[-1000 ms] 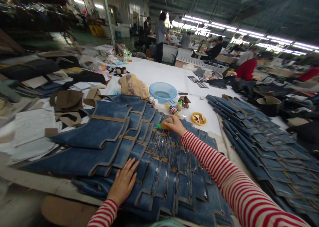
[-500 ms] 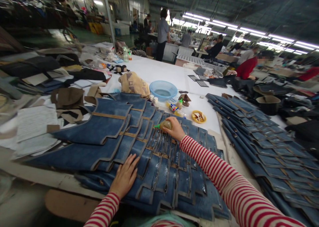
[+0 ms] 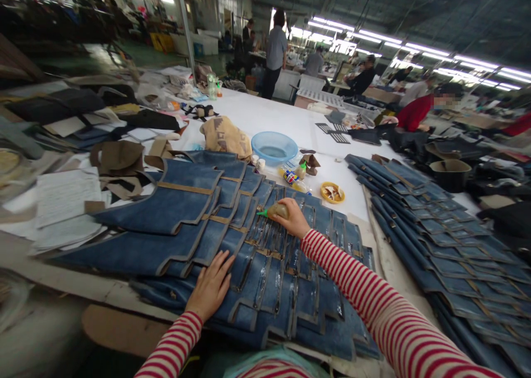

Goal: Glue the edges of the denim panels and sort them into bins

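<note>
Blue panels with grey edges and brown strips lie overlapped in a fanned stack before me, with glossy wet streaks on the middle ones. My right hand grips a squeeze bottle of brownish content, tilted so that its green nozzle points left, at the panels near the stack's middle. Flat on the panels at the lower left of the stack rests my left hand, fingers apart and holding nothing.
Beyond the stack stand a blue basin, a yellow dish and a second green-tipped bottle. A tan cloth lies beside the basin. More blue panels fan out at right. People work farther back.
The view has shifted slightly, so most things sit a little farther right. The nozzle is at a slightly different place on the panels; my right hand still holds the bottle.
</note>
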A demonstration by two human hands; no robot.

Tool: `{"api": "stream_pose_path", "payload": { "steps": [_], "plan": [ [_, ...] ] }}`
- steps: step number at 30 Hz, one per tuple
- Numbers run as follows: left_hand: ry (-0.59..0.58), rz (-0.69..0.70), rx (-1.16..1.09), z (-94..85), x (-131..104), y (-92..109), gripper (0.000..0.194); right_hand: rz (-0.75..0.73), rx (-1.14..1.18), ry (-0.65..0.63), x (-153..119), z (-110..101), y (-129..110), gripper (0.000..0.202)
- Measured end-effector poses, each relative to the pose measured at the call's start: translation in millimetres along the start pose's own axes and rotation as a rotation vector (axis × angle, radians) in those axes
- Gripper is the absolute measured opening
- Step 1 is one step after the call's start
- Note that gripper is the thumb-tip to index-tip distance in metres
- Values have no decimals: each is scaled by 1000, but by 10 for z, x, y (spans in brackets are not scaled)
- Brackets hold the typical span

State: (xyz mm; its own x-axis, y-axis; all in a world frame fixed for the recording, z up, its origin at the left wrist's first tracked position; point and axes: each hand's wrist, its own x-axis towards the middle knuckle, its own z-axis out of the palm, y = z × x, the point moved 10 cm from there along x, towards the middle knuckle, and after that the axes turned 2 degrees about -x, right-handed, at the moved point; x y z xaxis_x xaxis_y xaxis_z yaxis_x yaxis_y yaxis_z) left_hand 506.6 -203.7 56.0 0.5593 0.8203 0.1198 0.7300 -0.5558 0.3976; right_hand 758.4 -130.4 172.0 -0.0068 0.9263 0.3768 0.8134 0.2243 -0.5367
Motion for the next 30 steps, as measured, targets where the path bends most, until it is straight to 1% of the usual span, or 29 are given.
{"api": "stream_pose_path", "payload": {
  "steps": [2, 4, 8, 11, 14, 16, 21, 26, 30],
  "plan": [
    [3, 2, -6, 4, -4, -1, 47, 34, 2, 44, -25, -33, 42, 37],
    [5, 2, -8, 7, -5, -4, 47, 53, 12, 52, -63, -16, 52, 38],
    [3, 3, -1, 6, -2, -4, 47, 55, 60, -60, -198, 183, -18, 39],
    [-1, 5, -3, 3, -3, 2, 46, 112, 107, -111, -274, 289, 7, 40],
    [-5, -1, -5, 2, -3, 5, 46, 179, 116, -64, -284, 258, 87, 41],
    [-4, -6, -3, -2, 0, 7, 46, 201, 121, -56, -292, 250, 108, 41],
    [-8, 0, -5, -10, 2, 22, 45, 236, 206, -160, -387, 376, 91, 42],
    [-8, -2, -6, -12, -4, 21, 45, 321, 261, -125, -458, 377, 175, 41],
    [-2, 7, -14, -10, -6, 21, 45, 396, 381, -200, -531, 432, 155, 41]
  ]
}}
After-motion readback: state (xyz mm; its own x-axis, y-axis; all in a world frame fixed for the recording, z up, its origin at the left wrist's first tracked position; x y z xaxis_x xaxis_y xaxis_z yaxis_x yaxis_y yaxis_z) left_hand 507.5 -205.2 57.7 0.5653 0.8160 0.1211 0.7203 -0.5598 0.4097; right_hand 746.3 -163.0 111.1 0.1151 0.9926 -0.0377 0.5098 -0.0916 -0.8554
